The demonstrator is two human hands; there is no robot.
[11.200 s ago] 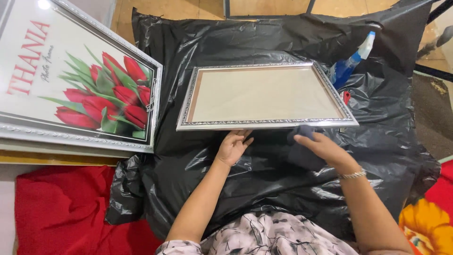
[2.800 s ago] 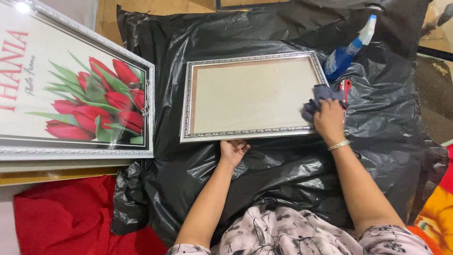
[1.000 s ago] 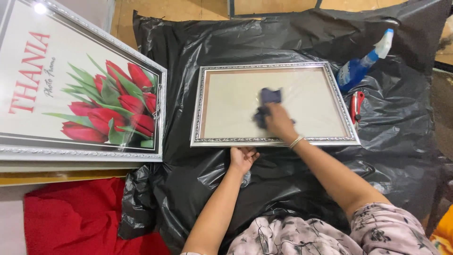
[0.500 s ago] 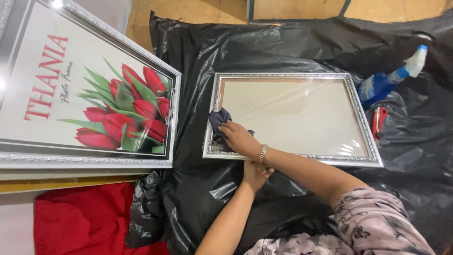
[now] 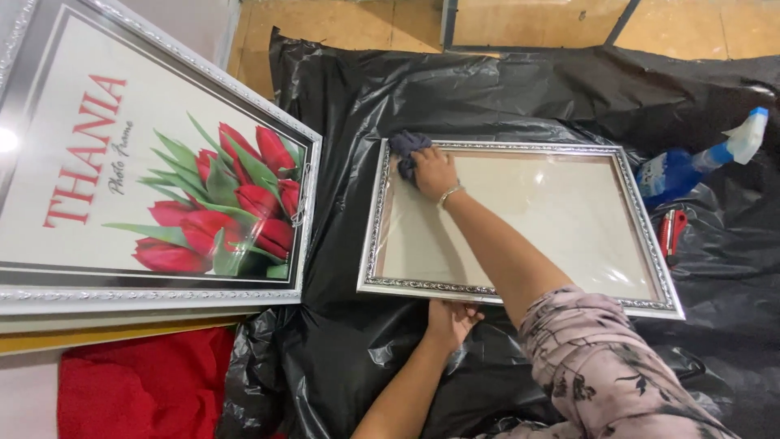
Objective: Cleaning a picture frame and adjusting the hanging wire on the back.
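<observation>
A rectangular picture frame [image 5: 520,223] with an ornate, silvery beaded moulding and a glossy pane over a plain cream backing lies flat on crinkled black plastic sheeting [image 5: 341,106] spread over the floor. The right hand [image 5: 433,169], a thin bracelet at its wrist, reaches across to the frame's far left corner and presses a crumpled dark blue cloth [image 5: 405,147] there, fingers closed over the fabric, which bunches up over the moulding. The left hand [image 5: 452,319] rests on the near edge of the frame, fingers curled loosely against the underside of the rim; it grips nothing else. A blue plastic spray bottle [image 5: 691,162] with a pale nozzle lies just beyond the frame's right side, and a small red tool [image 5: 671,232] lies below it. To the left, a larger silver-edged frame [image 5: 146,171] shows red tulips, resting above soft red fabric [image 5: 138,390].
</observation>
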